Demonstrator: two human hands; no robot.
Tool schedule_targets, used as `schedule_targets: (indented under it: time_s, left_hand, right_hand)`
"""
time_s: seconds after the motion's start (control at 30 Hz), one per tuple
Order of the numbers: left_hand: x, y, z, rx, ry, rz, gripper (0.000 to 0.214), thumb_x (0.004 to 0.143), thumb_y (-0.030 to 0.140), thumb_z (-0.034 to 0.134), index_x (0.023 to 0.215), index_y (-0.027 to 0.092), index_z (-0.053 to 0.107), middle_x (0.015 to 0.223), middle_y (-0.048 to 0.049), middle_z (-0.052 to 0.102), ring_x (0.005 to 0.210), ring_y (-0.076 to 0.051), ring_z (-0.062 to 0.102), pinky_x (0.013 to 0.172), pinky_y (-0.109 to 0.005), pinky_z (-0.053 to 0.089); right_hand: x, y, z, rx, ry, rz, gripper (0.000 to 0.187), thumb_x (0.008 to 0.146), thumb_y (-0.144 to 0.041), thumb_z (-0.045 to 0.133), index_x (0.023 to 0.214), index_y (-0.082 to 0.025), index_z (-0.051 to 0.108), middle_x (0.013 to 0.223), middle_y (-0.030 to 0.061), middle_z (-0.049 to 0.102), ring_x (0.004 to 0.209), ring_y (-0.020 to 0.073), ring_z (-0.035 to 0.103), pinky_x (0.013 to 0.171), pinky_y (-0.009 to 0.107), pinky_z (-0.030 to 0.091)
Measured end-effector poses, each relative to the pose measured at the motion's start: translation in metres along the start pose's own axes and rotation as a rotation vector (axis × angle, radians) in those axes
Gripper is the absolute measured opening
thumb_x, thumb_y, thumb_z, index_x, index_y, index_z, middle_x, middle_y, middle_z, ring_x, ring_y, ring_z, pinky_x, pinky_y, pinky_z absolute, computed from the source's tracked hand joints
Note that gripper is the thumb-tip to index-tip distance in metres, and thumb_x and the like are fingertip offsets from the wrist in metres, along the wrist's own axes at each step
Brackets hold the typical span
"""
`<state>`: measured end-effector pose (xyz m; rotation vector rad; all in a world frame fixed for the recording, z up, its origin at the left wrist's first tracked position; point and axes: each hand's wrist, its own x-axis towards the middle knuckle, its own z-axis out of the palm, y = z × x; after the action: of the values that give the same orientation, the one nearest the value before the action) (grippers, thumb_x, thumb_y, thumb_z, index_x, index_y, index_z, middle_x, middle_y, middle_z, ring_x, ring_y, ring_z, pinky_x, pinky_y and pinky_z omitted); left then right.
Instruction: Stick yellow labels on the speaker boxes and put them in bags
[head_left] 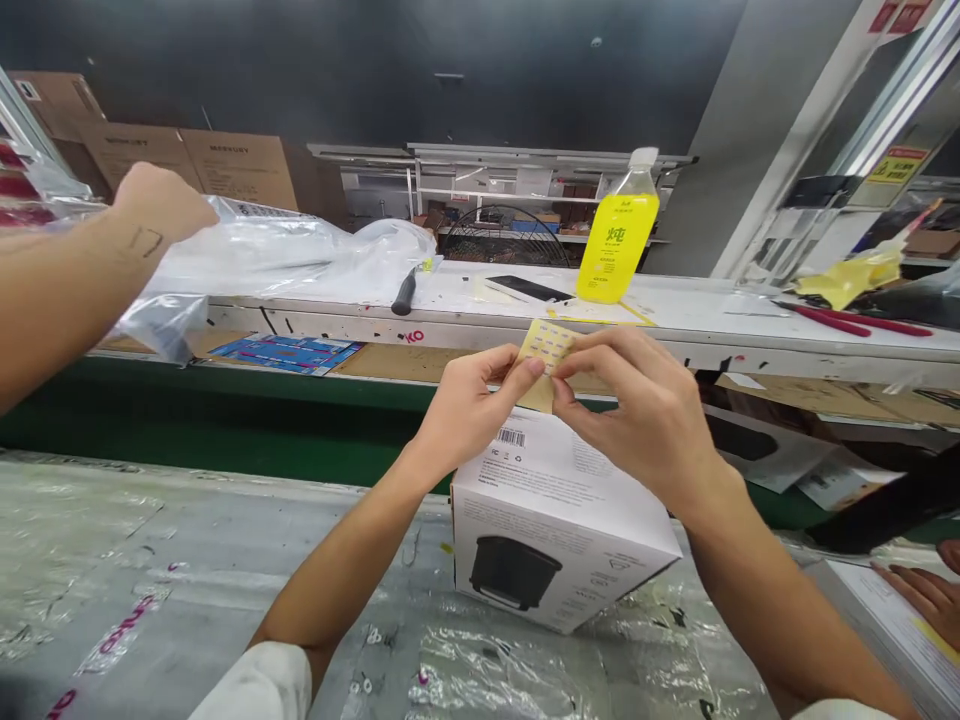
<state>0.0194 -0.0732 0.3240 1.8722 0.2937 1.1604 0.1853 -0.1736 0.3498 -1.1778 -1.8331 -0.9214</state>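
Note:
A small yellowish sheet of stickers (pixel 549 340), with rows of little printed labels, is held up over a white printed box. My left hand (pixel 471 402) grips its left edge between thumb and fingers. At the sheet's right edge, my right hand (pixel 646 408) is closed in a pinch; whether a single label is between those fingertips is hidden. Below both hands stands the white box (pixel 555 500), showing a black bin picture on its front and a barcode with small text on top.
Another person's arm (pixel 82 260) reaches over plastic bags (pixel 262 250) at left. The shelf holds a black-handled tool (pixel 405 293), a phone (pixel 528 289), a yellow bottle (pixel 619 240) and red-handled pliers (pixel 832 318). At right, a co-worker's hand (pixel 926 600) rests on another box (pixel 862 630).

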Motion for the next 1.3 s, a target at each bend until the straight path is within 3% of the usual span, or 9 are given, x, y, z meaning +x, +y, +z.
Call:
schedule_targets:
  time_s: [0.07, 0.17, 0.27, 0.37, 0.5, 0.7, 0.97, 1.17, 1.3]
  left_hand:
    - [0.002, -0.01, -0.004, -0.067, 0.03, 0.001, 0.034, 0.097, 0.047, 0.065, 0.085, 0.016, 0.071, 0.086, -0.0035, 0.072, 0.081, -0.018, 0.063, 0.074, -0.028, 0.048]
    - [0.006, -0.041, -0.008, -0.259, 0.094, -0.001, 0.031, 0.092, 0.049, 0.07, 0.089, 0.017, 0.071, 0.088, -0.0032, 0.073, 0.084, -0.018, 0.065, 0.08, -0.029, 0.05]
    - [0.005, -0.078, -0.003, -0.47, 0.123, -0.113, 0.032, 0.088, 0.05, 0.075, 0.088, 0.019, 0.069, 0.081, 0.0002, 0.07, 0.073, -0.014, 0.062, 0.075, -0.028, 0.05]
    - [-0.003, -0.096, 0.008, -0.56, 0.184, -0.228, 0.03, 0.087, 0.048, 0.075, 0.087, 0.019, 0.066, 0.073, 0.0032, 0.062, 0.064, -0.012, 0.055, 0.069, -0.026, 0.048]
    - [-0.014, -0.091, 0.014, -0.507, 0.33, -0.249, 0.029, 0.091, 0.047, 0.07, 0.09, 0.019, 0.066, 0.075, 0.0022, 0.061, 0.065, -0.012, 0.054, 0.067, -0.024, 0.047]
    - [-0.026, -0.086, 0.012, -0.444, 0.418, -0.201, 0.029, 0.094, 0.047, 0.067, 0.086, 0.019, 0.064, 0.077, 0.001, 0.061, 0.069, -0.013, 0.053, 0.066, -0.023, 0.045]
    - [-0.026, -0.089, 0.012, -0.479, 0.392, -0.187, 0.027, 0.096, 0.045, 0.064, 0.089, 0.019, 0.065, 0.08, -0.0006, 0.064, 0.07, -0.013, 0.055, 0.067, -0.024, 0.045]
    - [-0.027, -0.086, 0.011, -0.493, 0.401, -0.209, 0.026, 0.096, 0.042, 0.065, 0.087, 0.018, 0.065, 0.075, 0.0, 0.063, 0.068, -0.013, 0.055, 0.064, -0.023, 0.045]
    - [-0.028, -0.085, 0.01, -0.553, 0.384, -0.227, 0.028, 0.093, 0.045, 0.069, 0.085, 0.019, 0.065, 0.076, 0.0003, 0.063, 0.071, -0.013, 0.058, 0.069, -0.023, 0.047]
  right_hand:
    - [0.008, -0.005, -0.003, 0.135, -0.091, 0.116, 0.007, 0.088, -0.017, 0.066, 0.084, -0.022, 0.064, 0.09, 0.0048, 0.07, 0.085, 0.0211, 0.067, 0.076, 0.036, 0.054]
    - [0.021, -0.013, -0.002, 0.489, -0.451, 0.316, 0.007, 0.088, -0.023, 0.066, 0.082, -0.021, 0.066, 0.08, 0.0001, 0.069, 0.07, 0.0151, 0.061, 0.062, 0.03, 0.048]
    - [0.029, -0.022, 0.009, 0.695, -0.834, 0.324, 0.013, 0.092, -0.025, 0.061, 0.083, -0.021, 0.07, 0.075, -0.0022, 0.067, 0.064, 0.0125, 0.057, 0.055, 0.026, 0.043]
    - [0.027, -0.032, 0.024, 0.647, -0.985, 0.331, 0.015, 0.09, -0.02, 0.058, 0.08, -0.021, 0.069, 0.068, -0.0039, 0.061, 0.059, 0.0109, 0.051, 0.05, 0.024, 0.036]
    - [0.018, -0.045, 0.032, 0.588, -0.981, 0.373, 0.014, 0.09, -0.023, 0.06, 0.077, -0.021, 0.064, 0.067, -0.0033, 0.058, 0.058, 0.0116, 0.05, 0.049, 0.025, 0.033]
    - [0.02, -0.061, 0.025, 0.546, -1.037, 0.35, 0.016, 0.092, -0.026, 0.056, 0.077, -0.021, 0.059, 0.069, -0.0028, 0.055, 0.06, 0.012, 0.046, 0.051, 0.027, 0.03]
    - [0.026, -0.062, 0.024, 0.539, -1.101, 0.344, 0.014, 0.09, -0.023, 0.053, 0.076, -0.021, 0.056, 0.073, -0.0036, 0.055, 0.066, 0.0123, 0.047, 0.059, 0.028, 0.034]
    - [0.014, -0.064, 0.026, 0.431, -0.998, 0.318, 0.004, 0.084, -0.025, 0.061, 0.083, -0.022, 0.058, 0.083, -0.0019, 0.061, 0.076, 0.0152, 0.055, 0.066, 0.029, 0.039]
    - [0.009, -0.064, 0.033, 0.414, -0.968, 0.34, 0.019, 0.085, -0.03, 0.062, 0.099, -0.023, 0.051, 0.089, -0.0007, 0.06, 0.077, 0.0176, 0.056, 0.064, 0.029, 0.04]
